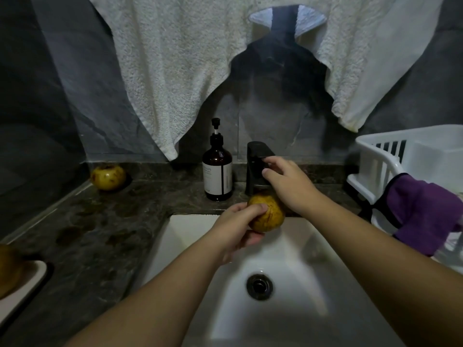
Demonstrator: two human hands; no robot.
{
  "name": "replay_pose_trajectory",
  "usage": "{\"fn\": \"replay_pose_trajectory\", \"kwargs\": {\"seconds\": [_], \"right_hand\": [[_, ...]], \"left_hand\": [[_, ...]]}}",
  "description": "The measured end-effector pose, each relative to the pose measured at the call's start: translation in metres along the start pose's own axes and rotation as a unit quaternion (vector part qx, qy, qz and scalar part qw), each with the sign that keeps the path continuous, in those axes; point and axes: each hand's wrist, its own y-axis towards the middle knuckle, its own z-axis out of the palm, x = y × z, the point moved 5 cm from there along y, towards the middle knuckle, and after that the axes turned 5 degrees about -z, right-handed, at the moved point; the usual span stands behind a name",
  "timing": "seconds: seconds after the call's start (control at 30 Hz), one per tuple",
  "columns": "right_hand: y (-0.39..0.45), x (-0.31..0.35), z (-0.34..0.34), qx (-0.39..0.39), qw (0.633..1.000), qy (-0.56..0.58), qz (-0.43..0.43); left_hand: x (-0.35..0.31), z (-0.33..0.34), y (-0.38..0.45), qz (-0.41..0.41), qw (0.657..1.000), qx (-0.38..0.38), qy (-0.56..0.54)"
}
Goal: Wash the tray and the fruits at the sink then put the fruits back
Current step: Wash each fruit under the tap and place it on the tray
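Observation:
My left hand (239, 225) grips a yellow-brown spotted fruit (269, 214) over the back of the white sink (313, 246), just under the black faucet (255, 166). My right hand (288, 182) reaches over the fruit, its fingers curled on the faucet's handle. A second spotted fruit (108, 177) sits on the dark counter at the far left, by the wall. At the left edge a white tray (30, 279) holds a third fruit (8, 266), partly cut off by the frame.
A brown pump bottle (217, 175) stands left of the faucet. A white dish rack (390, 161) with a purple cloth (426, 211) draped on it fills the right side. A white towel (188, 71) hangs above. The drain (259, 286) sits mid-basin.

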Motion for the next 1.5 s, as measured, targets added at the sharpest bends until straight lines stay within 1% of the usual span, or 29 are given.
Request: {"fn": "replay_pose_trajectory", "kwargs": {"seconds": [0.17, 0.4, 0.47, 0.57, 0.63, 0.8, 1.0, 1.3, 1.43, 1.5], "right_hand": [[0.004, 0.0, 0.004, 0.01, 0.999, 0.046, 0.015], [0.005, 0.004, 0.002, 0.031, 0.995, 0.082, 0.036], [0.002, 0.001, 0.0, 0.011, 0.994, 0.104, 0.035], [-0.006, -0.01, -0.009, -0.069, 0.987, 0.133, 0.051], [-0.009, -0.018, -0.015, -0.092, 0.988, 0.114, 0.056], [0.0, -0.005, -0.013, -0.03, 0.998, 0.047, 0.008], [0.008, 0.009, 0.0, 0.022, 0.999, 0.04, 0.019], [0.01, 0.009, 0.002, 0.009, 0.998, 0.064, 0.028], [0.01, 0.005, 0.003, 0.03, 0.996, 0.072, 0.039], [0.005, 0.001, -0.003, -0.012, 0.997, 0.045, 0.056]], "left_hand": [[-0.002, -0.002, 0.001, 0.006, 1.0, -0.001, -0.002], [-0.002, -0.002, 0.002, 0.0, 1.0, -0.001, 0.004], [-0.001, -0.001, 0.002, 0.001, 1.0, 0.0, 0.006], [0.0, -0.002, 0.004, 0.008, 1.0, -0.005, 0.013], [0.0, -0.002, 0.004, 0.013, 1.0, -0.009, 0.019], [-0.002, 0.0, 0.002, 0.019, 1.0, -0.01, 0.023], [-0.002, 0.001, -0.002, 0.017, 0.999, -0.01, 0.025], [-0.003, 0.0, -0.003, 0.013, 1.0, -0.012, 0.019], [-0.001, -0.001, -0.002, 0.008, 0.999, -0.013, 0.03], [0.0, -0.002, -0.001, 0.009, 0.999, -0.012, 0.031]]}}
